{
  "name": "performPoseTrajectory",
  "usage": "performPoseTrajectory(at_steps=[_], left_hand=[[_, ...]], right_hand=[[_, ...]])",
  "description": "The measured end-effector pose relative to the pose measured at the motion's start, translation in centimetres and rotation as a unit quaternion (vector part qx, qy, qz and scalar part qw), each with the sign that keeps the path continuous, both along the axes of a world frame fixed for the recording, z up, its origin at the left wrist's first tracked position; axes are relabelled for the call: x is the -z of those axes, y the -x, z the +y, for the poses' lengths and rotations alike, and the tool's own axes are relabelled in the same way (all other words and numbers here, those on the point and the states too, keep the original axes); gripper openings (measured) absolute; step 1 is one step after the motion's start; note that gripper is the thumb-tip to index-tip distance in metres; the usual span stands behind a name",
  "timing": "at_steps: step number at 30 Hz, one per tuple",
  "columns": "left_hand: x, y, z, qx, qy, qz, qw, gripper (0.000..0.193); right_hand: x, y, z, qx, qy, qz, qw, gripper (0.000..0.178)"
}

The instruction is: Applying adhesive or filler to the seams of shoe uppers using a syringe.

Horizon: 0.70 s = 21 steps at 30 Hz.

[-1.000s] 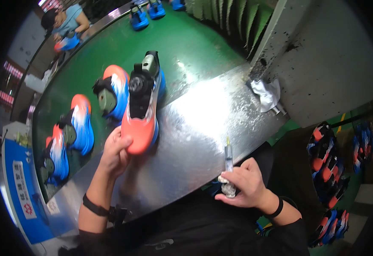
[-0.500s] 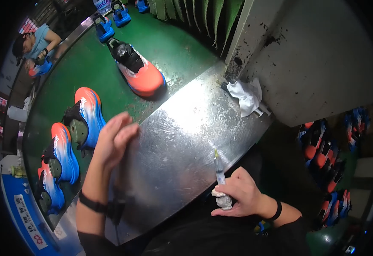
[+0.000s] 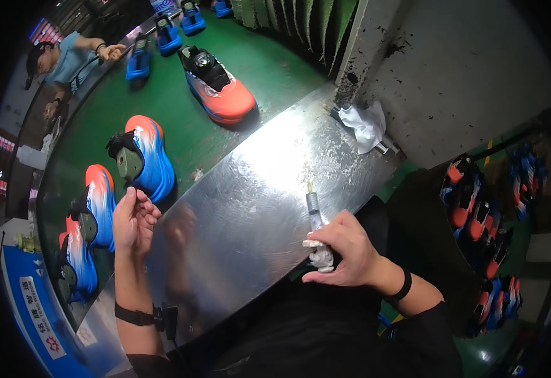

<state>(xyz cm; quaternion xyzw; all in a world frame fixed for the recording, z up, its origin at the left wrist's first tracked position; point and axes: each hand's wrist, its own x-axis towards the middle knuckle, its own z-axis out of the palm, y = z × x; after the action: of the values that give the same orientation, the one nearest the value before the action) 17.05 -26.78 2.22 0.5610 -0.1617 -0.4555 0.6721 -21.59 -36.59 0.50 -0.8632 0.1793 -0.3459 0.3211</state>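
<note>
In my right hand (image 3: 351, 252) is a slim clear syringe (image 3: 314, 208) with a yellowish tip pointing away from me. Crumpled white material (image 3: 319, 257) is bunched around its lower end, between thumb and fingers. My left hand (image 3: 135, 222) is empty, its fingers loosely bent and raised beside the toe-to-heel row of shoes. Nearest to it lies an orange, white and blue sports shoe (image 3: 155, 151) on its side, with a green last inside. Another such shoe (image 3: 234, 101) stands farther off on the green surface (image 3: 187, 151), orange toe toward me.
A metal plate (image 3: 237, 233) borders the green surface. White cloth (image 3: 365, 126) lies by a grey panel (image 3: 452, 82). More shoes (image 3: 99, 201) lie at left; several blue-heeled ones (image 3: 168, 38) stand far off. A co-worker (image 3: 67, 63) is at far left. Shoes fill racks (image 3: 477, 208) at right.
My left hand has drawn back toward the left and me. The syringe hand has moved slightly forward. A co-worker's hand has let go of a shoe, now standing on the green surface.
</note>
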Motion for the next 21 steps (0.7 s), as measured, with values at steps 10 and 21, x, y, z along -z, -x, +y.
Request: performPoseTrajectory(at_steps=[10,21], left_hand=[[-4.4,11.4,11.4,0.187,-0.071,-0.086,0.976,0.038],[2.6,-1.8,7.8,-0.086,-0.076,-0.190,0.975,0.026]], right_hand=[[0.1,0.7,-1.0,0.022,-0.096,0.063,0.993,0.059],[0.4,0.7,-0.9,0.035,-0.306,0.008,0.952,0.071]])
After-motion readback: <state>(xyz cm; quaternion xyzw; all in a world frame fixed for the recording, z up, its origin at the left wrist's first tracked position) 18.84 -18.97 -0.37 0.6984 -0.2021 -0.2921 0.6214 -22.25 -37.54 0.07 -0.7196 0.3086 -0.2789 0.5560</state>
